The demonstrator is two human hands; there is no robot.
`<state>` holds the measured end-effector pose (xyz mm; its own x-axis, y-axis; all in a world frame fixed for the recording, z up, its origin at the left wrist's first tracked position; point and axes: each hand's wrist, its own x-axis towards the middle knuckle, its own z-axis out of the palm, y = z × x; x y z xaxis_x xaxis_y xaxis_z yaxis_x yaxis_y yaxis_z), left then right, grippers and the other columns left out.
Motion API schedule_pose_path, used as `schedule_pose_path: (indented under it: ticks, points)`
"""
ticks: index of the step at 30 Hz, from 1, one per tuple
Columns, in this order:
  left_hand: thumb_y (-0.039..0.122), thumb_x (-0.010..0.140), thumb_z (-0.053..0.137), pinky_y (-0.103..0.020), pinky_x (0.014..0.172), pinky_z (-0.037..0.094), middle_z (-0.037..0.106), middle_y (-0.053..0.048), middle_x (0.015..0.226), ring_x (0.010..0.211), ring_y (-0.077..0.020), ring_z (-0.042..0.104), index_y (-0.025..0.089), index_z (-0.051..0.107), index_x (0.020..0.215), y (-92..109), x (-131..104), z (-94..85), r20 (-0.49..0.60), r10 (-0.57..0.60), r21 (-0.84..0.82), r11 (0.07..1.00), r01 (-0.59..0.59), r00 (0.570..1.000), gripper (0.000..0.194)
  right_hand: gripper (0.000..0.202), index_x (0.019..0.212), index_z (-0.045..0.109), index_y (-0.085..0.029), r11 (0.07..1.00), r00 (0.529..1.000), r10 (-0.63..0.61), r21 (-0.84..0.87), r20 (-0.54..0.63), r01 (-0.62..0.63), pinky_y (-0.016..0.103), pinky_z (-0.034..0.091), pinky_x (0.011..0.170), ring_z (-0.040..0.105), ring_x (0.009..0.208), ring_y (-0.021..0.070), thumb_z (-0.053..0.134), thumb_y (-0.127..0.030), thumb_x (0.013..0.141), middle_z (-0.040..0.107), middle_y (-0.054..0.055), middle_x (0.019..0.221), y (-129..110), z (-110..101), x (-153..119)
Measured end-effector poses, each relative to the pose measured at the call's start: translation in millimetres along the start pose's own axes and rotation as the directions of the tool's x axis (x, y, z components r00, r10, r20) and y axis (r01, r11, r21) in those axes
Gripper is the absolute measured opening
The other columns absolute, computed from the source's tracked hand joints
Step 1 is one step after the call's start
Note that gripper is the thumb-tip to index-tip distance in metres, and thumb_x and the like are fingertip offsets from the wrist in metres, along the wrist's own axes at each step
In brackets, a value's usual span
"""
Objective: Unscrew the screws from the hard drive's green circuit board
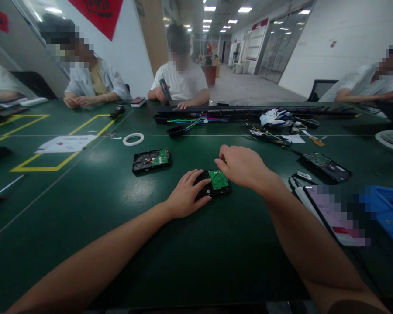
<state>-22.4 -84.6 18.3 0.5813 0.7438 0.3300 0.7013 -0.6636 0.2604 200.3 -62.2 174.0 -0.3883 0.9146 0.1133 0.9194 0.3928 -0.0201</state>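
Note:
A hard drive (220, 182) lies flat on the green table in front of me, its green circuit board facing up. My left hand (187, 194) grips its left end, with the thumb along the near edge and the fingers spread over the top and far side. Above the drive's right end, my right hand (244, 168) is closed around a thin screwdriver. Most of that tool is hidden in the fist, and only a slim piece shows over the board. A second hard drive (151, 160) rests to the left, and another hard drive (325, 166) lies at the right.
A white tape roll (133, 139) and a paper sheet (66, 143) lie at the left. Cables (196, 123) and white gloves (275, 117) stretch along the back. A phone (336, 216) and blue bin (388, 213) stand right. Several people sit around; one holds a power screwdriver (165, 90).

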Motion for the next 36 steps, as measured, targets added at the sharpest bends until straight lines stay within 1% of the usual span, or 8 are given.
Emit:
schedule_pose_path:
  ticks: [3,6,10,15,19,24,29,36]
  points:
    - [0.05,0.102,0.067,-0.065,0.127,0.036,0.038,-0.014,0.168,0.156,-0.0406,0.036,0.028,0.054,0.154,-0.4,-0.5,-0.1,-0.005,0.001,-0.002,1.0,-0.001,1.0,0.058,0.041,0.12,0.067,-0.013,0.995,0.997,0.074,-0.062,0.007,-0.073,0.042,0.049,0.07,0.075,0.091,0.0377,0.042,-0.043,0.108,0.078,0.022,0.099,-0.2,1.0,0.6]
    - [0.05,0.102,0.067,-0.065,0.127,0.036,0.038,-0.014,0.168,0.156,-0.0408,0.036,0.027,0.054,0.154,-0.4,-0.8,-0.4,0.001,0.001,0.002,1.0,-0.001,1.0,0.058,0.034,0.12,0.066,-0.013,0.997,0.998,0.068,-0.047,0.016,-0.068,0.042,0.049,0.071,0.076,0.091,0.0377,0.05,-0.039,0.106,0.079,0.021,0.1,0.3,0.9,1.8]
    - [0.05,0.102,0.067,-0.064,0.127,0.036,0.038,-0.015,0.168,0.156,-0.0408,0.036,0.027,0.055,0.153,0.1,-0.4,-0.7,-0.006,0.004,0.001,1.0,-0.004,1.0,0.058,0.026,0.117,0.066,-0.013,0.999,0.999,-0.034,0.016,-0.007,0.034,0.042,0.049,0.075,0.074,0.094,0.0341,0.058,-0.033,0.102,0.077,0.018,0.106,-1.3,-0.1,0.8]
    - [0.051,0.101,0.068,-0.065,0.127,0.035,0.038,-0.015,0.168,0.156,-0.0408,0.036,0.027,0.055,0.153,0.0,0.3,0.4,-0.007,0.004,0.001,1.0,-0.004,1.0,0.058,0.018,0.113,0.064,-0.014,0.985,0.989,-0.141,0.095,-0.034,0.144,0.039,0.047,0.083,0.067,0.1,0.0277,0.058,-0.018,0.097,0.071,0.016,0.116,4.6,4.2,1.3]
    - [0.051,0.102,0.067,-0.065,0.127,0.036,0.037,-0.015,0.168,0.156,-0.0409,0.036,0.027,0.054,0.154,-0.6,0.5,1.4,0.003,0.002,0.005,1.0,-0.002,1.0,0.059,0.018,0.108,0.063,-0.017,0.93,0.95,-0.308,0.199,-0.044,0.31,0.036,0.045,0.088,0.063,0.102,0.0246,0.056,-0.011,0.093,0.067,0.013,0.114,17.8,7.9,6.5]
    - [0.051,0.101,0.068,-0.065,0.127,0.037,0.038,-0.015,0.168,0.155,-0.0409,0.036,0.028,0.054,0.154,-0.6,0.3,0.9,-0.007,0.004,-0.004,1.0,-0.004,1.0,0.059,0.024,0.104,0.066,-0.018,0.883,0.918,-0.396,0.275,-0.001,0.381,0.034,0.043,0.089,0.061,0.098,0.0222,0.054,-0.004,0.088,0.067,0.009,0.11,24.5,5.0,8.4]
    - [0.05,0.102,0.067,-0.065,0.127,0.036,0.039,-0.015,0.167,0.155,-0.0405,0.037,0.028,0.054,0.154,0.0,-0.1,-0.5,-0.012,0.006,-0.005,1.0,-0.006,1.0,0.058,0.03,0.104,0.066,-0.017,0.861,0.903,-0.429,0.298,-0.007,0.411,0.034,0.042,0.088,0.06,0.099,0.0226,0.052,0.0,0.084,0.068,0.01,0.11,21.2,4.8,7.3]
    - [0.05,0.102,0.067,-0.065,0.127,0.036,0.039,-0.015,0.168,0.156,-0.0413,0.037,0.027,0.054,0.154,0.0,0.2,-0.6,-0.004,0.006,-0.002,1.0,-0.006,1.0,0.058,0.027,0.108,0.064,-0.016,0.896,0.932,-0.361,0.264,-0.037,0.358,0.035,0.044,0.089,0.062,0.1,0.0239,0.055,-0.005,0.085,0.069,0.012,0.111,18.3,6.8,6.8]
